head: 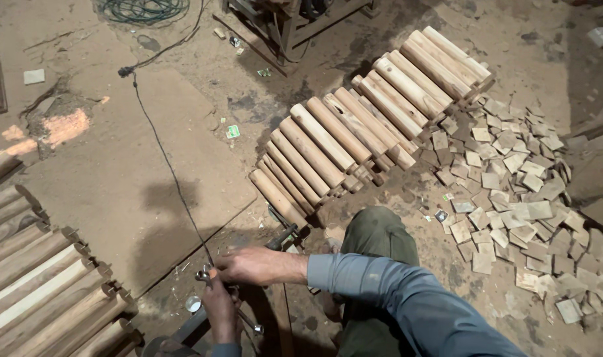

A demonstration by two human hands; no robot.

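Hands: right [248,264] clamped on spanner [203,274], left [220,311] gripping metal bar [189,324], lower centre. Tightening step judged; next needs firm turn.

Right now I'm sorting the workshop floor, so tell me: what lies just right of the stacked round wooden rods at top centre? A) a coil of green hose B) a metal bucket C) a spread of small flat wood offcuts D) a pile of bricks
C: small flat wood offcuts lie scattered on the floor directly right of the round wooden rods.
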